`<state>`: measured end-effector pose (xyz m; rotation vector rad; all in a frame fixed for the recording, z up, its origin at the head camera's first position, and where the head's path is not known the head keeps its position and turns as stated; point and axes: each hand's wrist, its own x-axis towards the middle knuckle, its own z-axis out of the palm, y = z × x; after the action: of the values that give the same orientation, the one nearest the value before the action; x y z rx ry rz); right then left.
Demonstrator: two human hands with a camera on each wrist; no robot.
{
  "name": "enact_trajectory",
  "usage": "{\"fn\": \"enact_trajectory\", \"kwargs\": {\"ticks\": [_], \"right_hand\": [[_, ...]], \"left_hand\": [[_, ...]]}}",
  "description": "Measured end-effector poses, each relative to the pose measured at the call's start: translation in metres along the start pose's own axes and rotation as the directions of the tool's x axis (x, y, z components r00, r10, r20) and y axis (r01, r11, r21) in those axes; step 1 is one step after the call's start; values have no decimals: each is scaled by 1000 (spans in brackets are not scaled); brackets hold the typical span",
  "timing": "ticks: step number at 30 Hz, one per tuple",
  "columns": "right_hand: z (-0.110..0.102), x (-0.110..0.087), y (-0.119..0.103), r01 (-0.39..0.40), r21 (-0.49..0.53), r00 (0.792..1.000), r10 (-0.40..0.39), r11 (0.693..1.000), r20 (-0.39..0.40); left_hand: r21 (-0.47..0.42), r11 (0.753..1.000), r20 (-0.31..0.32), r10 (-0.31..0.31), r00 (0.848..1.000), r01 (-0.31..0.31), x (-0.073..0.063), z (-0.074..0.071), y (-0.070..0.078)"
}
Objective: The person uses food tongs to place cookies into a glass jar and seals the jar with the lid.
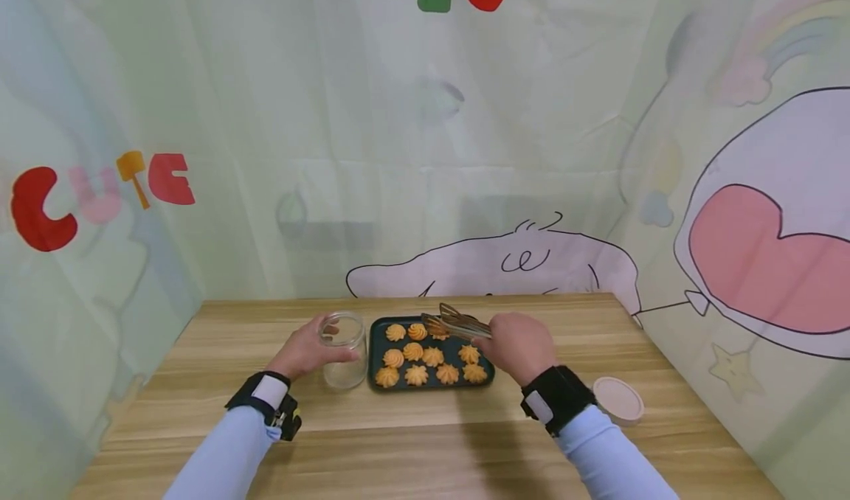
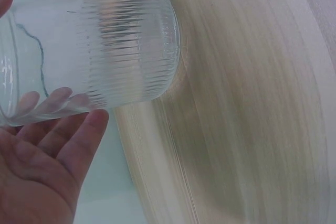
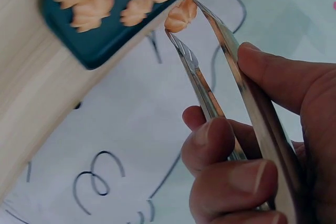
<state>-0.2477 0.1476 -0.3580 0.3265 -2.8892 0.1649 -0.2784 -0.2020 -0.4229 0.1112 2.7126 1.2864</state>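
Observation:
In the head view my left hand (image 1: 308, 349) grips a clear glass jar (image 1: 345, 369) near its top, thumb and fingers around opposite sides. The jar stands upright with its mouth uncovered; ribbing shows on its lower wall in the left wrist view. My right hand (image 1: 526, 346) holds metal tongs (image 1: 468, 326) over the far right part of a dark baking tray (image 1: 375, 352). A swirled golden cookie (image 3: 181, 15) is pinched between the tong tips in the right wrist view. Several more cookies (image 1: 416, 375) lie in rows on the tray, just right of the jar.
A round pale lid (image 1: 619, 399) lies on the wooden table (image 1: 398, 448) beside my right wrist. Behind the table's far edge hangs a printed cloth backdrop (image 1: 398, 190), with cloth along both sides too.

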Motion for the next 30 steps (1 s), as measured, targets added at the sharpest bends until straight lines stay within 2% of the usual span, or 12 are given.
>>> {"fn": "enact_trajectory", "kwargs": {"ticks": [7,22,30], "right_hand": [[-14,1,-26,15,20,1000,-15,1000,-9],[-37,5,-75,137,9,988,-135,991,-78],[-39,6,-97,177,19,983,-176,984,-41]], "left_hand": [[3,1000,1,10,1000,-10,-1,0,1],[10,1000,-1,29,1000,-29,-3,-1,1],[17,1000,-4,21,1000,-21,-3,-1,0]]}}
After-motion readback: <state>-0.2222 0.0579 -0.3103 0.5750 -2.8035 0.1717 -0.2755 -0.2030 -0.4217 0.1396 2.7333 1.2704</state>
